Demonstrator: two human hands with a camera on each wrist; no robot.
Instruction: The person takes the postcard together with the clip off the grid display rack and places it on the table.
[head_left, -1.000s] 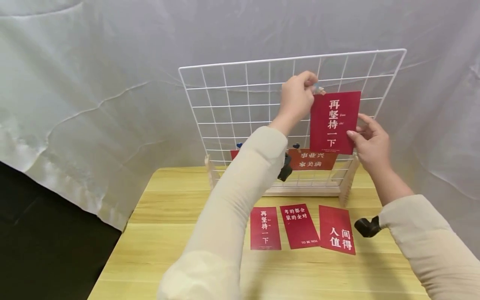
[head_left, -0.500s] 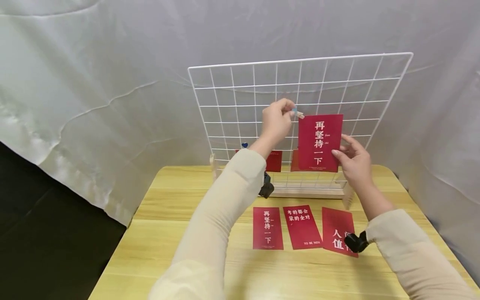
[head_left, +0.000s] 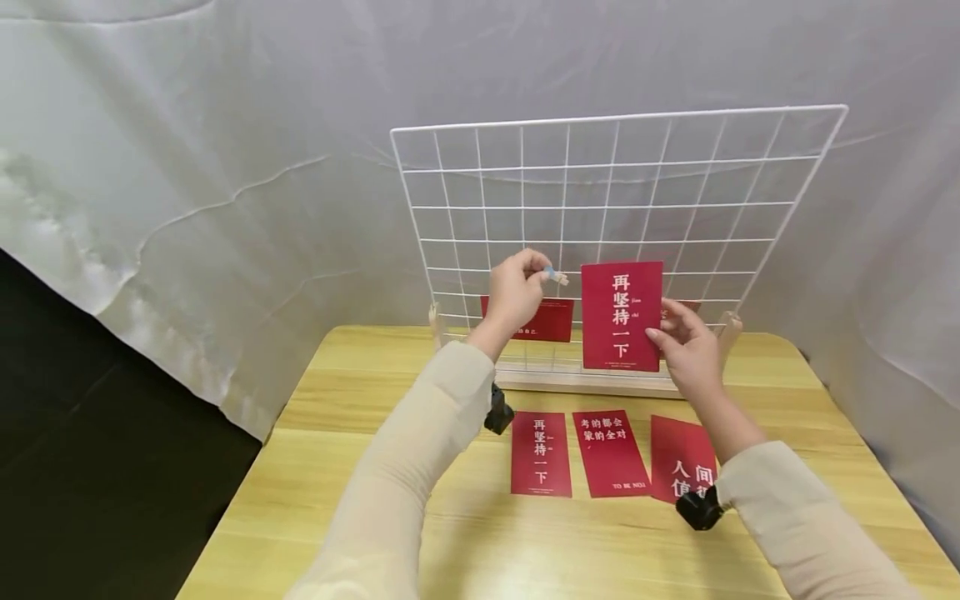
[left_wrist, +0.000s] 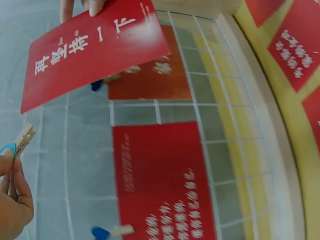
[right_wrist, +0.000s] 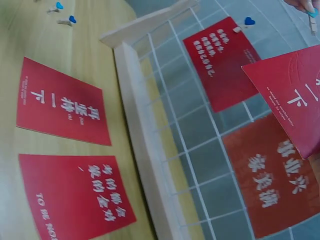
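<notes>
Between thumb and fingers, my left hand (head_left: 517,290) pinches a small wooden clothespin (head_left: 558,277) with a light blue decoration. My right hand (head_left: 690,350) holds a red card (head_left: 600,312) with white Chinese characters by its right edge, upright in front of a white wire grid (head_left: 521,167). A small gap separates the clothespin from the card's upper left corner. Lower on the grid hang a dark red card (left_wrist: 160,150) and an orange-red card (right_wrist: 267,195), the latter partly hidden by the held card. A blue-heart clothespin (left_wrist: 112,232) clips the dark red one.
Three red cards lie in a row on the wooden table: a left one (head_left: 541,475), a middle one (head_left: 609,462) and a right one (head_left: 671,442). Two blue-heart clothespins (right_wrist: 66,21) lie at the table's left in the right wrist view. A wooden base (head_left: 585,382) supports the grid.
Both hands have come down and leftward from the upper part of the grid, bringing the card and clothespin lower. The gap between clothespin and card has widened.
</notes>
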